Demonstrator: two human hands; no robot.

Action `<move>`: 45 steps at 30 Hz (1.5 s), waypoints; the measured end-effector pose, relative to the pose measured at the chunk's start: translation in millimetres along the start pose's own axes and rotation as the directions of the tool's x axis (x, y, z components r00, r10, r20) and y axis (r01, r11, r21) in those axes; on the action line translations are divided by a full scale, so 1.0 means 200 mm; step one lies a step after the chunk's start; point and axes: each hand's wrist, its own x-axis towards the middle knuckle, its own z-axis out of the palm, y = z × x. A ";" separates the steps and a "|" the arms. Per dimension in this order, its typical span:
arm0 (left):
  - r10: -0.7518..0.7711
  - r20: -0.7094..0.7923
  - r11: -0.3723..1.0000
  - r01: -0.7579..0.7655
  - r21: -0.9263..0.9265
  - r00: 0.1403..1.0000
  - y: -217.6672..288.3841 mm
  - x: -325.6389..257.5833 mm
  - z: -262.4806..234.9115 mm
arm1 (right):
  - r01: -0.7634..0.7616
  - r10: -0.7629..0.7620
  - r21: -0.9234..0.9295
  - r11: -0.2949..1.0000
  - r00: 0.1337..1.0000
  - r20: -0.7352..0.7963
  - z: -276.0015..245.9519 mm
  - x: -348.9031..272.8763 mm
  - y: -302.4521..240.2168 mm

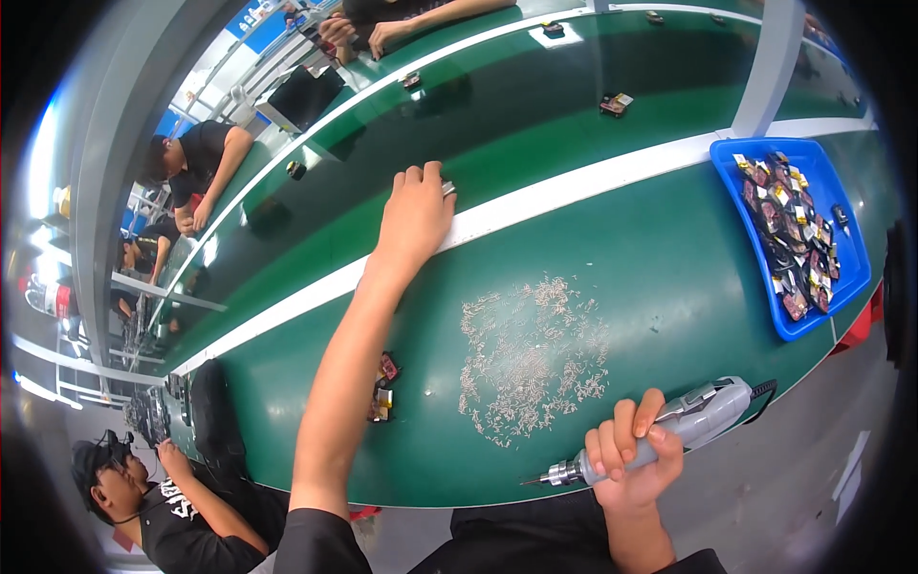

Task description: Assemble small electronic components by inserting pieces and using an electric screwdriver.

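My right hand (631, 445) is wrapped round a grey electric screwdriver (708, 411), whose bit points left along the table's near edge. Stretched forward, my left hand (416, 215) is over the white rail at the edge of the green conveyor belt. Its fingers are curled, and a small silvery thing shows at their right side; what it is cannot be made out. Between my arms lies a spread-out heap of small silver screws (535, 368). Beside my left forearm are a few small black parts with labels (382, 402), partly hidden by the arm.
A blue tray (789, 330) full of small black, labelled parts stands at the right. Farther off, the green belt (516, 124) carries scattered similar parts (615, 103). A white rail (574, 187) and a grey post (773, 67) border it. Other people sit across and to the left.
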 end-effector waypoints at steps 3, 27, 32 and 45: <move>0.136 0.048 0.989 -0.139 0.060 0.990 -0.07 -0.02 -0.02 | -0.023 0.023 -0.003 1.000 1.000 0.007 0.00 -0.04 0.00; 0.322 0.049 0.901 -0.290 -0.321 0.946 0.20 -1.46 -0.53 | -0.222 0.235 -0.189 0.957 0.971 0.052 0.11 -0.27 0.29; 0.366 -0.109 0.890 -0.382 -0.247 0.924 0.22 -1.48 -0.46 | -0.308 0.299 -0.325 0.894 0.951 -0.079 0.16 -0.41 0.48; 0.390 -0.151 0.870 -0.417 -0.262 0.908 0.24 -1.55 -0.43 | -0.358 0.362 -0.446 0.821 0.929 -0.079 0.17 -0.36 0.45</move>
